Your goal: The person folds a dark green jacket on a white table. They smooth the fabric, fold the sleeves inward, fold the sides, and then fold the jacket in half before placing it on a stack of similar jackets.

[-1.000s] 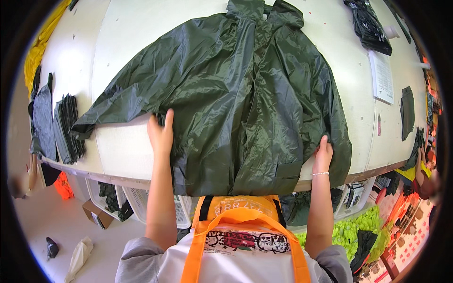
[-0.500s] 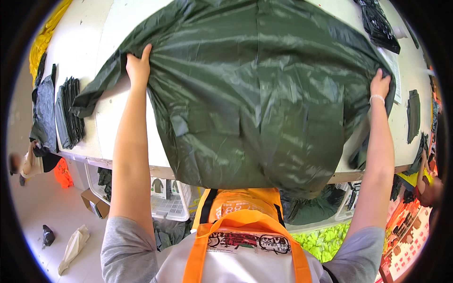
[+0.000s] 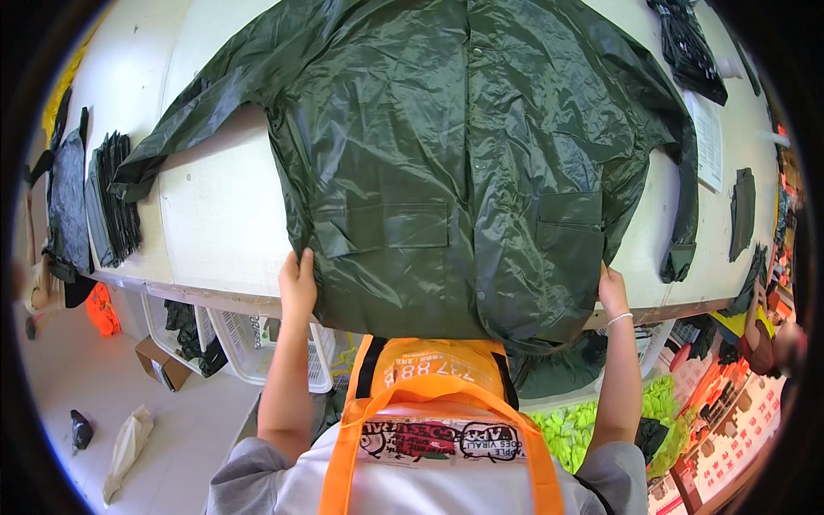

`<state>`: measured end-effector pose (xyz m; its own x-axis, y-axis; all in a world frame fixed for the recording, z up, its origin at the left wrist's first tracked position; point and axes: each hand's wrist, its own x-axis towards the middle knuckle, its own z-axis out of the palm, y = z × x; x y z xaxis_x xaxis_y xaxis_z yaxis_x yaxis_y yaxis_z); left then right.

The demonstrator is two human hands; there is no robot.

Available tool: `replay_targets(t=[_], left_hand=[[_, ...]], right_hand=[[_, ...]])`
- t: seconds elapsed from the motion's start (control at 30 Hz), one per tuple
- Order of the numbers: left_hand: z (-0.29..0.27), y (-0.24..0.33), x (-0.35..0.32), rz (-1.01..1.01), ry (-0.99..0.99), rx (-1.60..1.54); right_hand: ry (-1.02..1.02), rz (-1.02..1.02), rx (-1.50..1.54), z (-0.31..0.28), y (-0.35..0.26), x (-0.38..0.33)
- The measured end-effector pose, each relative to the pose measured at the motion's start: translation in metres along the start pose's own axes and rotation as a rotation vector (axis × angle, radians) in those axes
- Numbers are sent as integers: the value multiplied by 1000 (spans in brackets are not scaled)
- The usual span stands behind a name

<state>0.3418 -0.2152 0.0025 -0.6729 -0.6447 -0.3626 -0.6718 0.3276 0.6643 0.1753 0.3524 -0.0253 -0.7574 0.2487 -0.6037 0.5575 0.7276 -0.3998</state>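
Note:
A dark green raincoat lies spread front side up on the white table, its sleeves reaching out to both sides. Down its middle runs a snap placket, with a flap pocket on each half. The bottom hem hangs a little over the near table edge. At the lower left side of the coat, my left hand grips the edge between thumb and fingers. My right hand, with a pale bracelet at the wrist, pinches the opposite side edge near the hem.
A stack of folded dark garments lies at the table's left. Black plastic bags and a paper sheet lie at the far right, above a folded green piece. White baskets stand below the table edge. Other people work at both sides.
Both hands have moved down toward me along the coat's sides, from the sleeve area to near the hem. The coat now lies flatter, and its right sleeve extends outward.

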Motion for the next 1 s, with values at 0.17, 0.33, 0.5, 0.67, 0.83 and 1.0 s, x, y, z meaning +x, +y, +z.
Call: replay_targets(t=[0.17,0.33,0.5,0.67,0.83,1.0], left_hand=[[-20,10,35,-32,167,-299],[-19,22,32,138,309,229],[5,98,41,449,217,18],[125,182,56,404,-242,262],[160,208,64,364,-371,398],[162,216,91,155,-819,23]], right_hand=[[315,63,45,-33,19,-2],[648,-178,-439,-14,-29,-24],[512,-728,-12,35,-172,-63],[356,-862,-165,147,-273,-70],[301,-812,12,161,-260,-50],[277,-747,124,155,-267,-48]])
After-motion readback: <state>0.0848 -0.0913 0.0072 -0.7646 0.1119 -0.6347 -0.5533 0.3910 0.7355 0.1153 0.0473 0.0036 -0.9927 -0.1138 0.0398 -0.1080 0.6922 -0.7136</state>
